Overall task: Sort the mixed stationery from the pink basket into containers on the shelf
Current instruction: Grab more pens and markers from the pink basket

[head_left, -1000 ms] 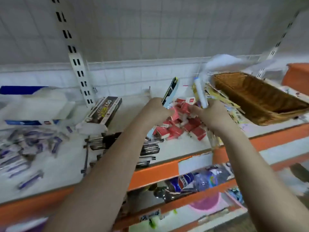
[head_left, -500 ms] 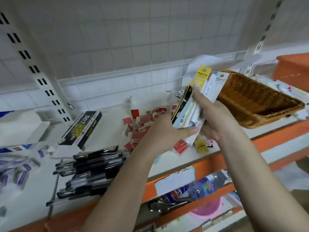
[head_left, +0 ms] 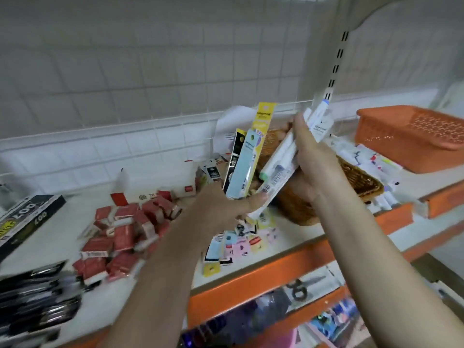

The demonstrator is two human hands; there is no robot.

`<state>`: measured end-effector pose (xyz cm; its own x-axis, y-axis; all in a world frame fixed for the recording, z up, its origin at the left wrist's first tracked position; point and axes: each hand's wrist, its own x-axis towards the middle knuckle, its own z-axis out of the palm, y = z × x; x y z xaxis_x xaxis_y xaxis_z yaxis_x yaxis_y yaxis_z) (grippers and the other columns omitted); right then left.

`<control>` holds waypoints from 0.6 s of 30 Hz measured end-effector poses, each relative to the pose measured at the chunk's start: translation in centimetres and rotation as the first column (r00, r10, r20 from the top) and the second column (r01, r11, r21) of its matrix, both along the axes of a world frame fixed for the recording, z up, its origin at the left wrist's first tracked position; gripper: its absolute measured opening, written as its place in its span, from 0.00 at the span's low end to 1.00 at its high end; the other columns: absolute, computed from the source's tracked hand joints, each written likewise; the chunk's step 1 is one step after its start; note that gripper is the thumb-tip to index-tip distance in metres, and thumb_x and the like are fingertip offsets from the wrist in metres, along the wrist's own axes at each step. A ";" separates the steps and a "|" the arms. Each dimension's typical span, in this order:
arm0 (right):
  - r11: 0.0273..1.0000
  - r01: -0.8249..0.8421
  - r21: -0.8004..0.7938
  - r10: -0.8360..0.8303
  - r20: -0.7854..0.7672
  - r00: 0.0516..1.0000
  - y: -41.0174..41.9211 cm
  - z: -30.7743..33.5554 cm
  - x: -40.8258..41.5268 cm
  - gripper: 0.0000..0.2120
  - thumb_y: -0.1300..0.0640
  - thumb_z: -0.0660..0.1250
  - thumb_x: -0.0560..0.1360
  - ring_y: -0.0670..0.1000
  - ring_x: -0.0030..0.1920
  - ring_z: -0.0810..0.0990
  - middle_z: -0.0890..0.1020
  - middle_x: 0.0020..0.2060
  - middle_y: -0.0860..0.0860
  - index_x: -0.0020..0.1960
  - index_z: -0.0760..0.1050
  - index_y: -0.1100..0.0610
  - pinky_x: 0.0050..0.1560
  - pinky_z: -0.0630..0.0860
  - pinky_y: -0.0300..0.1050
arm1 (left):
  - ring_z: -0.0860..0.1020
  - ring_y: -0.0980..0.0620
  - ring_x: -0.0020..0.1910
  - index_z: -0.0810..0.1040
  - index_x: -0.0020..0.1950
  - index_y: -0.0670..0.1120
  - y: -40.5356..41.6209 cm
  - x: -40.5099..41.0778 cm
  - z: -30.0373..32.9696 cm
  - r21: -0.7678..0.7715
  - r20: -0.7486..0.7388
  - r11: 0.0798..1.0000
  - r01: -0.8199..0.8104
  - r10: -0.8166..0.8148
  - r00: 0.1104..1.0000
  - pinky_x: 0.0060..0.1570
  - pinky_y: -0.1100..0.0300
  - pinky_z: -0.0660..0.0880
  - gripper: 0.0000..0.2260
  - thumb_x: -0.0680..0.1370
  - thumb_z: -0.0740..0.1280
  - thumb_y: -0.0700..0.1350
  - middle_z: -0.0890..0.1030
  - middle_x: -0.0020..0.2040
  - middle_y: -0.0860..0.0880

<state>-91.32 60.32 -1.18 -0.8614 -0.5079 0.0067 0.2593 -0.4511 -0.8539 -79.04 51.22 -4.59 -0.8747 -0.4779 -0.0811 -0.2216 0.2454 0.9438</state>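
Observation:
My left hand (head_left: 226, 207) holds a few flat packets (head_left: 244, 162), yellow, pale blue and black, upright above the shelf. My right hand (head_left: 310, 156) grips several white packaged markers (head_left: 281, 159), tilted up toward the right, over the brown wicker basket (head_left: 359, 179). The two bundles touch near my left thumb. Small pastel packets (head_left: 236, 247) lie on the white shelf (head_left: 288, 237) below my hands. The pink basket (head_left: 296, 339) shows only as a pink patch at the bottom.
Red small boxes (head_left: 120, 234) are piled at centre left. Black pens (head_left: 35, 297) and a black box (head_left: 27, 222) lie at far left. An orange plastic basket (head_left: 411, 136) stands at right, with loose markers (head_left: 369, 162) beside it. Scissors (head_left: 301, 288) lie on the lower shelf.
The single bundle has split: my right hand has drawn the white markers up and right over the wicker basket, while my left keeps the flat packets. The view has shifted right.

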 end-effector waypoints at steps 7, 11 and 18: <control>0.994 0.112 -0.006 -0.112 -0.118 0.987 5.7 6.4 -15.6 0.17 0.48 0.55 0.81 0.46 0.22 0.70 0.71 0.25 0.48 0.37 0.66 0.54 0.31 0.71 0.36 | 0.66 0.57 0.18 0.71 0.37 0.44 5.7 -6.9 0.6 -0.075 -0.068 0.971 -0.228 0.223 0.973 0.23 0.66 0.64 0.15 0.73 0.69 0.54 0.70 0.21 0.51; 0.746 0.210 0.632 0.101 -0.419 0.902 8.5 3.4 -22.4 0.07 0.59 0.59 0.79 0.49 0.26 0.68 0.72 0.33 0.54 0.43 0.69 0.60 0.28 0.68 0.40 | 0.65 0.57 0.18 0.72 0.40 0.46 9.2 -10.8 1.3 0.000 -0.093 0.965 -0.263 0.262 0.961 0.20 0.68 0.62 0.11 0.77 0.66 0.50 0.70 0.26 0.48; 0.164 0.391 0.905 0.485 -0.420 0.767 11.2 -2.7 -25.3 0.19 0.57 0.60 0.79 0.59 0.43 0.77 0.78 0.51 0.64 0.66 0.68 0.68 0.32 0.70 0.45 | 0.69 0.60 0.18 0.74 0.45 0.48 11.3 -14.7 2.1 0.108 -0.043 0.966 -0.235 0.240 0.970 0.18 0.70 0.62 0.05 0.77 0.67 0.48 0.73 0.28 0.50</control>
<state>-116.64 71.51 -3.90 -0.8562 -0.5071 -0.0987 -0.4117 0.7851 -0.4628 -93.73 62.51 -2.53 -0.7416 -0.6641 -0.0951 -0.2091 0.0940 0.9734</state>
